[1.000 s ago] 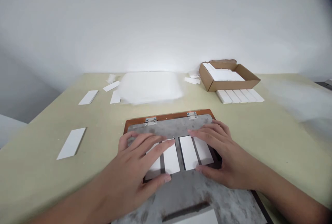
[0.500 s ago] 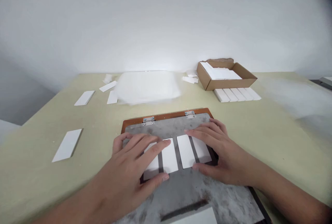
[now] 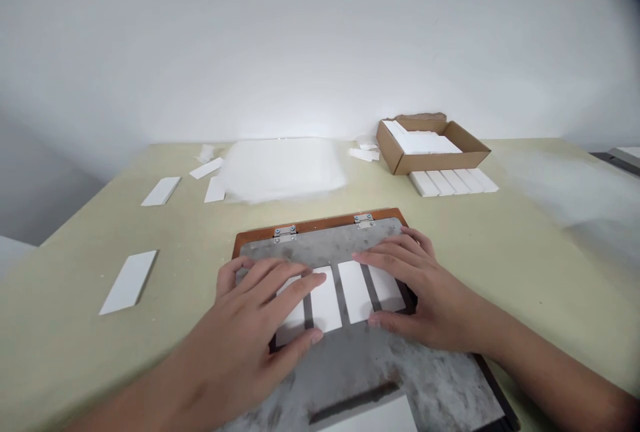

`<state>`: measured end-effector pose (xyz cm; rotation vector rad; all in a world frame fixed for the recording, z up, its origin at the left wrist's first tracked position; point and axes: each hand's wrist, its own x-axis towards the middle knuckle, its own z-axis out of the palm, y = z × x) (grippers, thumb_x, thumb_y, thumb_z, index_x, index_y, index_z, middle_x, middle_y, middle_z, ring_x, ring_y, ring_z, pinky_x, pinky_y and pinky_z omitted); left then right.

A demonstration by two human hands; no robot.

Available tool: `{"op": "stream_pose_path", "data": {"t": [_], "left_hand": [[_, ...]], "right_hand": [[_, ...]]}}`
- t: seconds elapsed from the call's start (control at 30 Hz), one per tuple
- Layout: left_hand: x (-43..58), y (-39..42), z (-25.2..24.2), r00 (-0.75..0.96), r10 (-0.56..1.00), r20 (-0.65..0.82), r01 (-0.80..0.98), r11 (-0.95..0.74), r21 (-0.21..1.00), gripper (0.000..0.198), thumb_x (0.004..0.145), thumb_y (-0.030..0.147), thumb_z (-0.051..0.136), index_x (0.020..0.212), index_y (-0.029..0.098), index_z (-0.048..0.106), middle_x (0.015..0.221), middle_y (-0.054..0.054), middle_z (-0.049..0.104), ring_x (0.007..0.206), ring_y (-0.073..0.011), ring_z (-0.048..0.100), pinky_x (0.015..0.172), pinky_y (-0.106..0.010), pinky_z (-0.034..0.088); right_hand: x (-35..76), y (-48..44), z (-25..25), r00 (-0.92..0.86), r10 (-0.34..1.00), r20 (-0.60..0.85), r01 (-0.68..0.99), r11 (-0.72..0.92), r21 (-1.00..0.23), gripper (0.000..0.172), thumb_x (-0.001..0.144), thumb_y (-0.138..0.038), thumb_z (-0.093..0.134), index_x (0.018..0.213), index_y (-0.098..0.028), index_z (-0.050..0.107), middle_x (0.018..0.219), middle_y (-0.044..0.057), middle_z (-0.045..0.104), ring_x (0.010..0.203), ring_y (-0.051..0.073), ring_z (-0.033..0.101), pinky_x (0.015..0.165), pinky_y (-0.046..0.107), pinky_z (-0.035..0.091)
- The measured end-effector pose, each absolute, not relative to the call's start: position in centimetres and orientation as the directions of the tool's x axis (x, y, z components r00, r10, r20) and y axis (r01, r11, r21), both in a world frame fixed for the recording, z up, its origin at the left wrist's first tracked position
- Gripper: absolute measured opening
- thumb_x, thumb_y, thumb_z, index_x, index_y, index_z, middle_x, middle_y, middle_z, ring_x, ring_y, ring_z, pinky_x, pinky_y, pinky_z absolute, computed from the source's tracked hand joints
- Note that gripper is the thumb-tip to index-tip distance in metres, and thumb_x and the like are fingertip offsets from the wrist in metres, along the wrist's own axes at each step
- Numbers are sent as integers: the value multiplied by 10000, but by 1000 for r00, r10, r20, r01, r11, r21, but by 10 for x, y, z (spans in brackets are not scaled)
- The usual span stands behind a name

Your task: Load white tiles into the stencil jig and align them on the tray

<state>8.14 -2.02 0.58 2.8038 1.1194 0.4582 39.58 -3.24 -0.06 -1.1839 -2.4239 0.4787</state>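
Observation:
My left hand (image 3: 265,315) is spread palm down over the left part of a stained grey hinged plate (image 3: 360,359). Its index fingertip rests at the top of a white rectangular piece (image 3: 327,302), with the thumb near the lower edge; another piece (image 3: 290,325) is partly covered by this hand. On the right side, my right hand (image 3: 425,292) has its fingers apart, spanning two similar pieces, an inner one (image 3: 356,293) and an outer one (image 3: 387,287). All these pieces lie side by side in the plate's dark-edged slots.
Two hinges (image 3: 285,234) join the plate to a brown base board (image 3: 325,221). Loose white strips (image 3: 130,280) lie leftward. A cardboard box (image 3: 445,163) of white pieces stands behind a row of white blocks (image 3: 453,183). A blurred white patch (image 3: 283,169) covers the table's back.
Both hands keep nearly the same pose over the white pieces. The whole view has shifted very slightly; nothing has been picked up or released.

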Motion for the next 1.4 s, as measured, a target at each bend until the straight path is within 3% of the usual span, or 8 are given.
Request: {"op": "stream_pose_path", "data": {"t": [0.13,0.3,0.53,0.67,0.87,1.1,1.4], "left_hand": [[84,-23,10,710,645,283,614,-763,201,264,1017,297,624,1278,314,662,1324,-23,699,1163,-279,621,1046,-492,285],[86,-24,7,728,562,393,506,-827,245,137,1072,296,586,1085,288,722,1135,31,775,1157,-252,636,1077,-453,261],[89,-25,7,730,550,405,483,-835,264,155,1078,298,577,1066,274,730,1074,39,786,1124,-238,649,1092,-438,246],[80,-25,17,719,553,421,501,-832,238,155,1063,268,592,1137,270,727,1177,3,770,1139,-245,660,1054,-440,295],[43,-32,22,755,559,344,560,-822,106,274,1030,250,599,1281,297,699,1286,-17,759,1255,-304,611,1022,-479,331],[41,-30,13,799,517,307,517,-851,87,339,1000,300,650,1336,258,667,1303,-35,756,1277,-315,586,1042,-473,314],[44,-34,9,772,560,300,546,-826,137,334,1019,268,618,1350,254,655,1293,-30,749,1277,-296,578,1064,-474,313]], "right_hand": [[402,-33,6,-530,810,252,678,583,-448,507,973,-444,726,1435,-321,557,1409,56,643,1317,278,544,1237,560,207],[408,-35,12,-452,800,394,682,595,-425,177,992,-235,653,1146,-304,708,1247,20,716,1224,242,589,1213,549,246],[412,-36,12,-442,795,415,667,601,-441,229,907,-125,578,939,-283,740,1012,-24,760,1121,233,613,1217,576,236],[411,-34,13,-469,787,400,672,612,-416,232,906,-131,593,993,-282,746,1067,-12,749,1114,231,612,1218,578,247],[415,-31,10,-491,781,385,691,619,-374,274,932,-134,616,1160,-261,699,1162,37,716,1144,242,583,1170,563,309],[418,-31,7,-510,760,403,677,644,-357,296,917,-120,619,1160,-268,701,1151,33,724,1152,254,583,1166,575,305],[408,-35,10,-525,778,344,657,628,-416,218,930,-149,577,990,-285,736,997,-33,752,1066,217,623,1215,544,241]]}}
